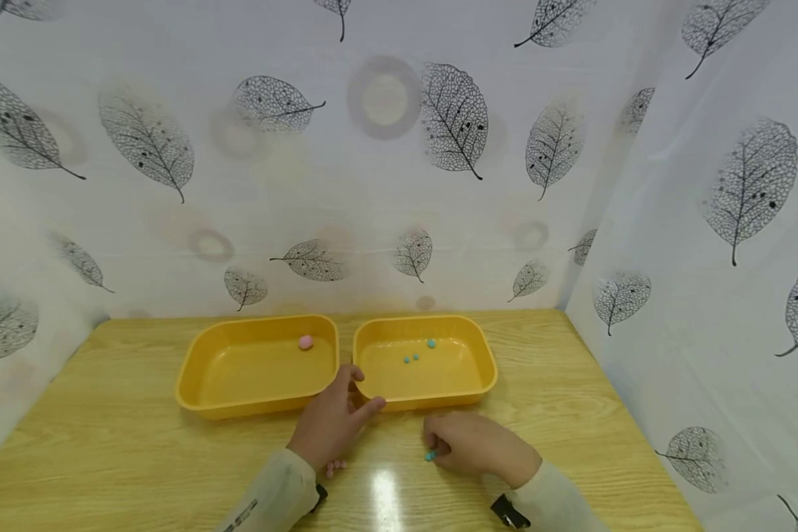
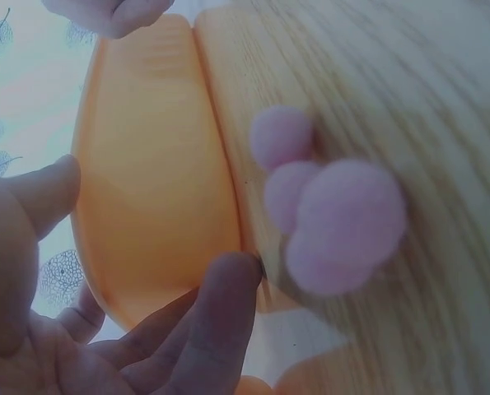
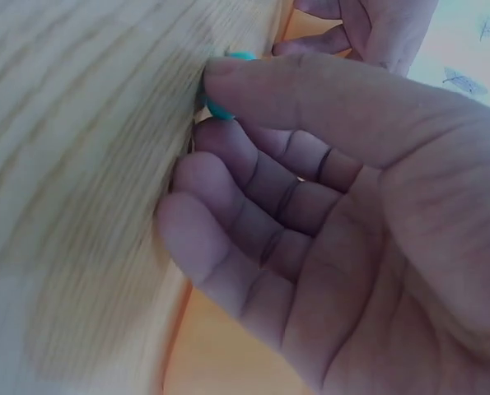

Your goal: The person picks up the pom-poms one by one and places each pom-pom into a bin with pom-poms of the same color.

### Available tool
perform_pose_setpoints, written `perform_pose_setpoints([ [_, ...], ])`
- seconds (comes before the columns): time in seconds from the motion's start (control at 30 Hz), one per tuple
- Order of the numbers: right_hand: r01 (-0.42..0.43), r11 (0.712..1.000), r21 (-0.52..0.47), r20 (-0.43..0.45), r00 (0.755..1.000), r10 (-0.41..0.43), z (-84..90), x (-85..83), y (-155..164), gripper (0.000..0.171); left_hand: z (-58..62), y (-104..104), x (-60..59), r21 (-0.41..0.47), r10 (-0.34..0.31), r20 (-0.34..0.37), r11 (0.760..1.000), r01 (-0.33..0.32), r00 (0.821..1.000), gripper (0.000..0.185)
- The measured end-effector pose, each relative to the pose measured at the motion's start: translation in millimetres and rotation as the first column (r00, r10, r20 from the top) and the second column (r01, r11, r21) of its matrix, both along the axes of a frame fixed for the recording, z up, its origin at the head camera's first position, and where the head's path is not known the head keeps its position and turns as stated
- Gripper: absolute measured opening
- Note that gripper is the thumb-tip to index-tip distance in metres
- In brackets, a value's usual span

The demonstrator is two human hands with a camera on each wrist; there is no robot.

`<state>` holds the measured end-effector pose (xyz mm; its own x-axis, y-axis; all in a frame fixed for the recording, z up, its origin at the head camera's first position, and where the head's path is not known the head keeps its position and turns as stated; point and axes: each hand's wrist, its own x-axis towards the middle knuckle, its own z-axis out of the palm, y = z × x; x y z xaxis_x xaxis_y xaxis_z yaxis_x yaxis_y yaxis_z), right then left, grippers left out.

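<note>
My left hand (image 1: pixel 331 417) is spread at the near left corner of the right yellow tray (image 1: pixel 425 403), thumb and fingers apart. Its thumb and fingertips lie at the tray's edges in the left wrist view; whether they press it, I cannot tell. Small turquoise pom-poms (image 1: pixel 428 457) are on the table at the fingertips of my right hand (image 1: pixel 479 443). In the right wrist view, curled fingers and thumb pinch a turquoise pom-pom (image 3: pixel 220 109), mostly covered by the thumb. Several pink pom-poms (image 2: pixel 352 214) sit on the table below my left wrist.
Left of that tray stands a second yellow tray (image 1: pixel 259 405) with one pink pom-pom (image 1: pixel 305 342) inside. Three turquoise pom-poms (image 1: pixel 415 357) lie in the right tray. A leaf-patterned curtain (image 1: pixel 372 185) borders the wooden table (image 1: pixel 558 384) at the back and sides.
</note>
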<state>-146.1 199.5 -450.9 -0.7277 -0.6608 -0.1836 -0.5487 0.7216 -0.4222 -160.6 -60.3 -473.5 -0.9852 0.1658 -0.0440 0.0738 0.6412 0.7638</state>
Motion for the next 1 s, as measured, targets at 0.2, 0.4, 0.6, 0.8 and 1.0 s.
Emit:
perform_pose_setpoints([
  [0.2,0.014,0.996,-0.084,0.024,1.000,-0.012,1.2,-3.3,5,0.014,0.0,0,-0.2,-0.003,0.001,0.009,1.000,-0.001,1.000,0.062],
  [0.4,-0.004,0.993,-0.120,-0.036,0.999,-0.001,5.3,-7.1,9,0.020,-1.1,-1,-0.9,0.003,-0.005,0.004,1.000,0.005,1.000,0.062],
  [0.6,0.002,0.990,-0.141,-0.132,0.991,-0.021,9.2,-8.5,10,0.022,-0.7,-1,-1.0,-0.001,-0.005,0.010,1.000,0.005,1.000,0.062],
  [0.8,0.035,0.989,-0.141,-0.285,0.956,-0.075,12.3,-6.7,11,0.012,1.4,-1,0.3,0.011,-0.014,0.007,1.000,0.014,1.000,0.060],
  [1.0,0.037,0.985,-0.170,-0.366,0.925,-0.098,13.3,-7.7,13,0.011,0.8,0,-0.2,-0.002,-0.012,0.002,1.000,0.012,1.000,0.058],
])
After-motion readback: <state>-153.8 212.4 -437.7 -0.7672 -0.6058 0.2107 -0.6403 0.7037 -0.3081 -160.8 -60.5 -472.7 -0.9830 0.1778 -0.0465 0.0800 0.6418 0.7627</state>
